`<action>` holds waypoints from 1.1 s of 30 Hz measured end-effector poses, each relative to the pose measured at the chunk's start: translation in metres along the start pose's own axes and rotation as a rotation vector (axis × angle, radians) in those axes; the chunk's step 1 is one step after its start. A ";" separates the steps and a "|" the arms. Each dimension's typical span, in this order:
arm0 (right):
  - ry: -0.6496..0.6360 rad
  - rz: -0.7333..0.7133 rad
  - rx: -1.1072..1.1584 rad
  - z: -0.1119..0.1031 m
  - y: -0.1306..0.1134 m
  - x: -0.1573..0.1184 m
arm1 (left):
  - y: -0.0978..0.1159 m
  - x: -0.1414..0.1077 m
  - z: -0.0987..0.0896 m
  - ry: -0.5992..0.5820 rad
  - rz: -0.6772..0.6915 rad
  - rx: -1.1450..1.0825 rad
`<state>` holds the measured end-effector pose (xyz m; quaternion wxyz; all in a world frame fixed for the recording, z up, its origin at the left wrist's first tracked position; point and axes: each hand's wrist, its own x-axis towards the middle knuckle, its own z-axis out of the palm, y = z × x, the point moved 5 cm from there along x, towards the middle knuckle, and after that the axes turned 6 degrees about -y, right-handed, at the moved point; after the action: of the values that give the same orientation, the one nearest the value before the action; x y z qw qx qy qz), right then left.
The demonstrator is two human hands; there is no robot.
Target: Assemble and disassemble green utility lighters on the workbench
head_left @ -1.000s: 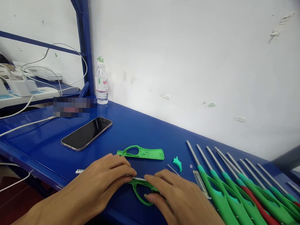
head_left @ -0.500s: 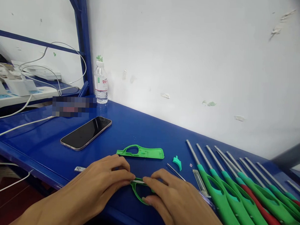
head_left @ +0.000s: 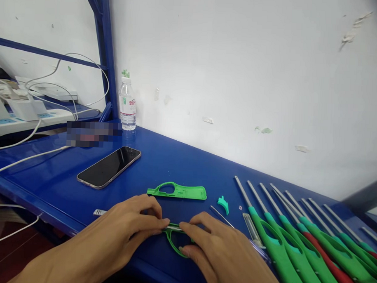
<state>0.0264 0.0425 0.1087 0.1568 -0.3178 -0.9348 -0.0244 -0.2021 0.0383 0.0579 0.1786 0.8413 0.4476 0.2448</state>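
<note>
Between my hands is a green lighter handle half (head_left: 176, 249), its curved finger opening showing above the table. My left hand (head_left: 139, 224) pinches its left end, thumb and fingers together, where a thin silvery strip shows along the top edge. My right hand (head_left: 217, 245) grips the other end with thumb below and fingers above; it hides most of that end. A slotted metal tube end (head_left: 99, 212) sticks out past my left hand; whether it joins the handle is hidden. Beyond the hands lies another green handle half (head_left: 186, 192), inner side up. A turquoise trigger (head_left: 223, 204) lies right of it.
Several assembled lighters (head_left: 277, 248) lie in a row at right, beside a clear fuel tank (head_left: 252, 230). A thin metal rod (head_left: 222, 216) lies near my right hand. Left are a phone (head_left: 109, 167), a water bottle (head_left: 127, 104) and white cables (head_left: 27, 158). A wall (head_left: 240, 77) stands behind.
Hardly anything differs. Both hands keep their hold on the green handle half, with only a tiny shift of the left fingers and of the view.
</note>
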 end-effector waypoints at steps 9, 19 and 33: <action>-0.009 0.005 0.010 0.004 -0.001 -0.003 | 0.004 0.002 -0.005 -0.038 0.043 0.077; -0.100 0.073 0.049 0.005 0.000 -0.002 | 0.001 -0.001 -0.002 -0.119 0.049 0.108; -0.070 0.076 -0.028 0.002 0.006 -0.010 | 0.011 -0.013 -0.006 0.043 0.114 0.277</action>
<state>0.0370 0.0420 0.1038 0.1205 -0.3561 -0.9264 -0.0202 -0.2042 0.0215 0.0651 0.0371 0.8765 0.4324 0.2083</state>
